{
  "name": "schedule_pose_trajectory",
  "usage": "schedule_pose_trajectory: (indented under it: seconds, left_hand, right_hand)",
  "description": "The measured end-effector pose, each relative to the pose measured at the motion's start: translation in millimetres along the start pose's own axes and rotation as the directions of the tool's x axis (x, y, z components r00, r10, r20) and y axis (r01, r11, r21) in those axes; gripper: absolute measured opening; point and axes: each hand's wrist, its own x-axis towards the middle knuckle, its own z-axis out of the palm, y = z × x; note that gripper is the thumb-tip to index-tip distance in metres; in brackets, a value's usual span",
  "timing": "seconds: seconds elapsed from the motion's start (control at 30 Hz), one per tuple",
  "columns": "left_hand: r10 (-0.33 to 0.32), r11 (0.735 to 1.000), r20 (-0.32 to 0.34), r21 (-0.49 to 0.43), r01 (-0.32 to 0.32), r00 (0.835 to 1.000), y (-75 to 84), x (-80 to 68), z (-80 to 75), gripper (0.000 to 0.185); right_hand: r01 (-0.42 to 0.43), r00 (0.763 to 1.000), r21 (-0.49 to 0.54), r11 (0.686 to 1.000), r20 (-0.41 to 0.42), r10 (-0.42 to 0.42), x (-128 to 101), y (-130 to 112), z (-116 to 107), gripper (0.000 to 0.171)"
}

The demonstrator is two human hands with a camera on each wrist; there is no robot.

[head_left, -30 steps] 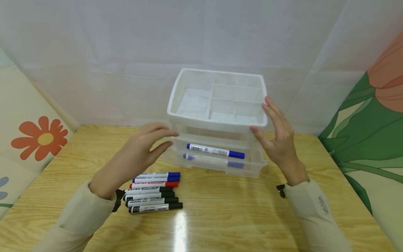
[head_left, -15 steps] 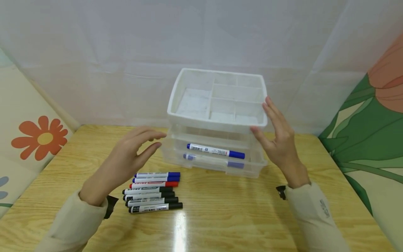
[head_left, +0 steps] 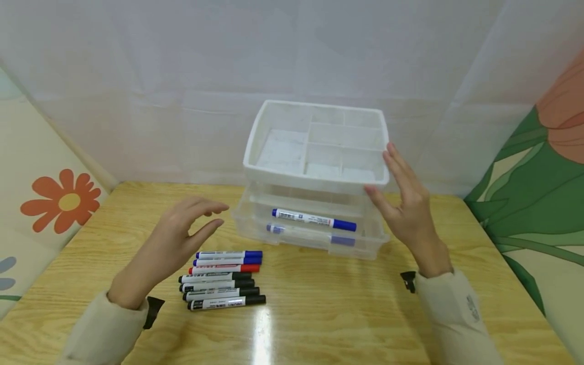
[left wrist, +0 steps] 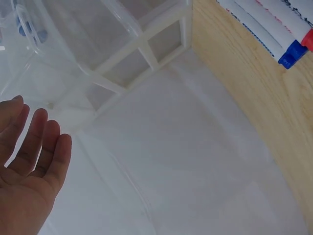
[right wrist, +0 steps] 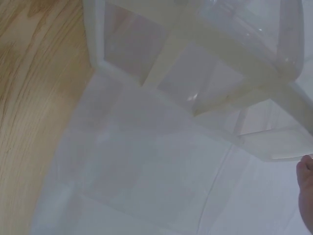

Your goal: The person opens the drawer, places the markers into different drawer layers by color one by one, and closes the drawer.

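Left hand backs off the drawer box

Left hand (head_left: 175, 235), grip spread and empty, has drawn toward 7 o'clock from the drawer box (head_left: 315, 177) mid-desk (head_left: 319, 314); right hand (head_left: 406, 208), fingers straight, stays at its 3 o'clock side.

Drawer unit (head_left: 315, 203) was translucent plastic, smooth and faintly glossy, its top tray (head_left: 316, 147) a milkier, frosted white. Table (head_left: 319, 314) was pale wood grain under a shiny varnish that threw glare. Markers (head_left: 222, 279) had smooth plastic barrels; backdrop (head_left: 182, 76) looked matt white cloth.
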Motion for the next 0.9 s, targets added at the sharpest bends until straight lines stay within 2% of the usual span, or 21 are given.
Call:
schedule_pose_trajectory:
  seconds: [0.23,0.33,0.4,0.5,0.67,0.77,0.9]
  left_hand:
    - [-0.030,1.000,0.020,0.007,0.030,0.999,-7.2,-11.0,4.7,0.037]
    - [-0.065,0.998,0.067,0.023,0.063,0.996,-11.4,-16.9,7.3,0.037]
    - [-0.107,0.994,0.120,0.024,0.105,0.987,-14.6,-21.6,8.6,0.035]
    - [-0.186,0.983,0.217,0.026,0.184,0.958,-20.2,-29.4,10.8,0.032]
    - [-0.293,0.952,0.346,0.017,0.306,0.891,-29.1,-42.0,15.0,0.031]
    - [-0.316,0.939,0.396,-0.001,0.344,0.862,-33.2,-46.6,16.3,0.031]
    - [-0.324,0.929,0.445,-0.020,0.371,0.835,-38.8,-48.9,18.3,0.030]
  right_hand:
    - [-0.018,0.999,0.016,1.000,-0.029,0.018,-5,0,-1,0.073]
    - [-0.014,0.999,0.029,0.999,-0.045,0.016,-6,0,-1,0.072]
    - [-0.007,0.999,0.038,0.999,-0.050,0.009,-5,0,-1,0.072]
    - [0.002,0.999,0.048,0.999,-0.044,0.000,-5,0,1,0.071]
    - [-0.003,1.000,0.046,0.999,-0.023,0.004,-5,-2,2,0.072]
    - [-0.011,1.000,0.030,0.999,-0.008,0.012,-5,-4,2,0.072]
    - [-0.020,1.000,0.017,1.000,0.005,0.020,-5,-5,0,0.072]
